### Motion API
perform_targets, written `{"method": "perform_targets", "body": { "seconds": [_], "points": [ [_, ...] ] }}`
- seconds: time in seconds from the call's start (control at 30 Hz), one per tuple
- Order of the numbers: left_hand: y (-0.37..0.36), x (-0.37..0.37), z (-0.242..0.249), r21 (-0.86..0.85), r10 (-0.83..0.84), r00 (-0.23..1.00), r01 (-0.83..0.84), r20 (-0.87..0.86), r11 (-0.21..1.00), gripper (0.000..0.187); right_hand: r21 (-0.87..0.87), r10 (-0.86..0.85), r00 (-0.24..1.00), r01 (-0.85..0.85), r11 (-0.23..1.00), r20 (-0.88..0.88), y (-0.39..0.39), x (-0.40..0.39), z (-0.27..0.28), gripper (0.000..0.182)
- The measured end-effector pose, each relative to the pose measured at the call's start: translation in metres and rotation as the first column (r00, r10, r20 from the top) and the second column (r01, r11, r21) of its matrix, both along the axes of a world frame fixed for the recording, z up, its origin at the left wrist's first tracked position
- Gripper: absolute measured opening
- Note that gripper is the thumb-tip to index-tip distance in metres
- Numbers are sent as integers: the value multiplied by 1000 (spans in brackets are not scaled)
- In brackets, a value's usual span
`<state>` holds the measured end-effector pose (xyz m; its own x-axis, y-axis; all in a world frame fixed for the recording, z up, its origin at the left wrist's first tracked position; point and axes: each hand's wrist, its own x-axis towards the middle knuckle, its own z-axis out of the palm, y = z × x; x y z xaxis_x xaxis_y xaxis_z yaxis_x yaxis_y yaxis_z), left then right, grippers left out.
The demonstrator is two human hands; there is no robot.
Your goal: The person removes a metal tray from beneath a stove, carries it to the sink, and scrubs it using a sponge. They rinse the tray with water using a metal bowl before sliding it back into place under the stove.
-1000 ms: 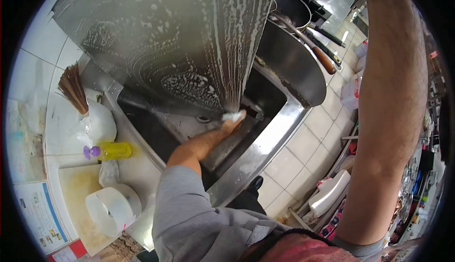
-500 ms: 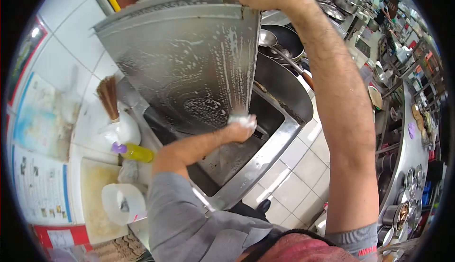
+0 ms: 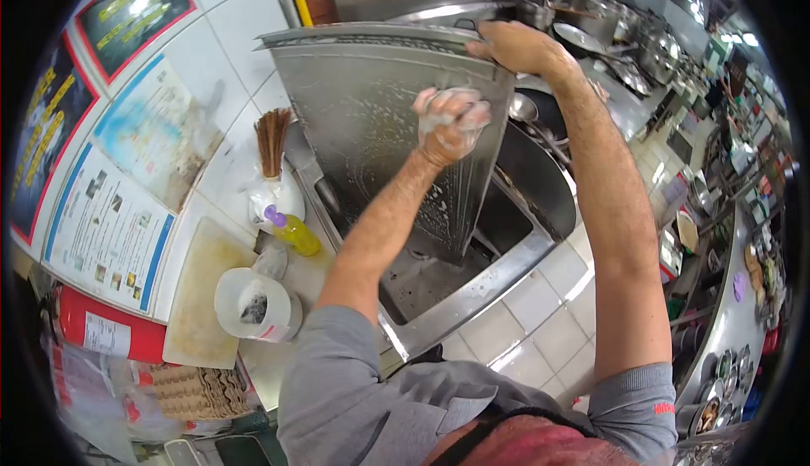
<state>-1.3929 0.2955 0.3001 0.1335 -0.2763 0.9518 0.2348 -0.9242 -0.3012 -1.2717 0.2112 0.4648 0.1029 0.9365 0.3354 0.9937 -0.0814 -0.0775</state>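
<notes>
A large metal panel [image 3: 337, 99], streaked with suds, stands tilted in the steel sink [image 3: 456, 297]. My right hand [image 3: 516, 46] grips its top edge near the right corner, fingers curled over the rim. Against the panel's upper right part presses my left hand [image 3: 453, 120], covered in white lather and closed around a soapy white wad [image 3: 460, 105]; the kind of wad is hard to make out under the foam. Trails of soap run down the panel below this hand to its lower corner inside the basin.
Left of the sink stand a yellow-green bottle [image 3: 295, 234] with a purple cap, a whisk brush [image 3: 272, 141] and a white plastic tub [image 3: 228, 297]. A cutting board [image 3: 202, 297] leans nearby. Right of the panel, a ladle [image 3: 524, 108] rests in a dark wok [image 3: 548, 116].
My left hand has moved up the panel from its lower right part to near the top. The right hand keeps its hold on the top edge. The camera view has shifted.
</notes>
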Motion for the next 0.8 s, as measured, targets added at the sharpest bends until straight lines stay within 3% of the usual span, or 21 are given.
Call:
{"method": "perform_targets", "body": {
  "seconds": [0.03, 0.13, 0.27, 0.37, 0.47, 0.57, 0.63, 0.67, 0.7, 0.73, 0.77, 0.8],
  "points": [
    [7, -1, -3, -104, 18, 993, -6, 117, 995, 28, -32, -14, 998, 16, 999, 67, -1, -1, 3, 47],
    [26, -13, 11, -159, 49, 968, -10, 245, 987, 28, -40, -49, 997, 51, 998, 51, -6, -10, 5, 47],
    [25, -23, 16, 17, 6, 993, -8, 121, 1000, 29, -42, -108, 993, 109, 993, 43, -14, -23, 6, 47],
    [52, -35, 24, -80, 59, 985, -47, 164, 996, 28, -60, -143, 988, 147, 987, 60, -21, -37, 10, 46],
    [115, -58, 43, -140, 24, 882, 47, 471, 989, 24, -37, -186, 981, 188, 981, 48, -25, -40, 8, 47],
    [193, -106, 67, -195, 215, 880, -144, 423, 970, 13, -65, -195, 981, 196, 978, 21, -31, -51, 11, 46],
    [240, -142, 77, -216, 239, 903, -169, 356, 962, 7, -68, -225, 974, 225, 972, 14, -34, -61, 14, 54],
    [251, -158, 81, -149, 305, 898, -270, 316, 951, 9, -112, -201, 979, 197, 974, -25, -36, -63, 15, 61],
    [269, -168, 82, -441, 311, 918, -180, 246, 879, 9, -148, -181, 981, 170, 974, -66, -39, -62, 17, 68],
    [272, -176, 91, -184, 346, 905, -306, 248, 934, 10, -145, -128, 984, 110, 983, -122, -40, -58, 18, 84],
    [270, -169, 90, -178, 329, 912, -292, 243, 940, 10, -142, -144, 981, 125, 982, -129, -42, -54, 19, 84],
    [265, -165, 85, -286, 342, 909, -271, 239, 919, 10, -150, -91, 968, 57, 987, -235, -44, -52, 21, 85]
  ]
}}
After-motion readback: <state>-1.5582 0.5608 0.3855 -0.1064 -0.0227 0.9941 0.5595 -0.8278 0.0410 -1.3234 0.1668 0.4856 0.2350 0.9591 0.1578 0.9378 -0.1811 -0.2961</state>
